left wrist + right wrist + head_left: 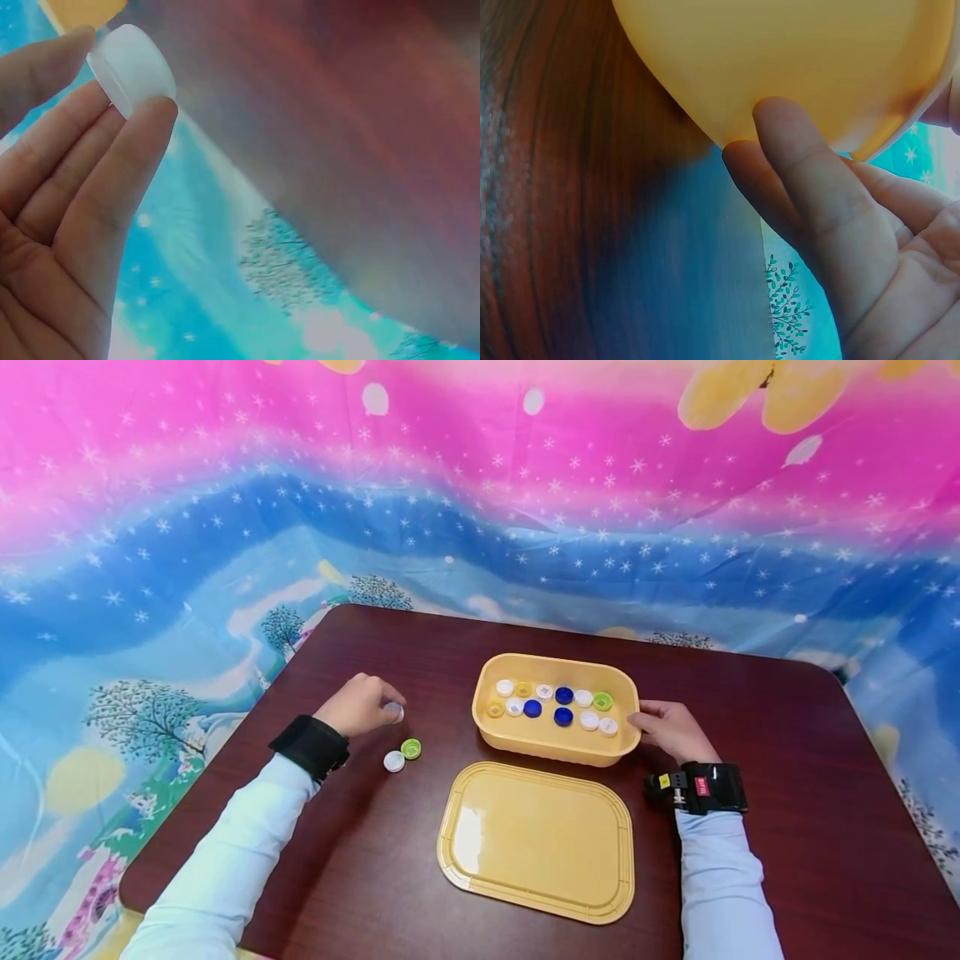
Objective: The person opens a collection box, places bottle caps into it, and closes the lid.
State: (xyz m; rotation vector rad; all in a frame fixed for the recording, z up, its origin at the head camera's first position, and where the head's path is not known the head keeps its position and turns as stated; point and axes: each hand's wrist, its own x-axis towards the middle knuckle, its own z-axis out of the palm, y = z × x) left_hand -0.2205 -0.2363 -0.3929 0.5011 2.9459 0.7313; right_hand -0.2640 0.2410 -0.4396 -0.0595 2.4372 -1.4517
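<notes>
Between thumb and fingertips, my left hand (362,703) pinches a white bottle cap (135,69), held at the left of the table beside two loose caps. Of those, the green cap (411,748) and the white cap (393,762) lie side by side. My right hand (675,729) grips the right end of a yellow plastic box (551,748), thumb at the rim and fingers (817,180) against the outer wall. Inside the box, several white, blue, yellow and green caps are spread in two rough rows, such as a blue cap (563,717).
A flat yellow lid (536,843) lies on the table in front of the box. The dark red-brown table (360,852) has rounded corners. Behind and around it hangs a colourful printed cloth (480,510).
</notes>
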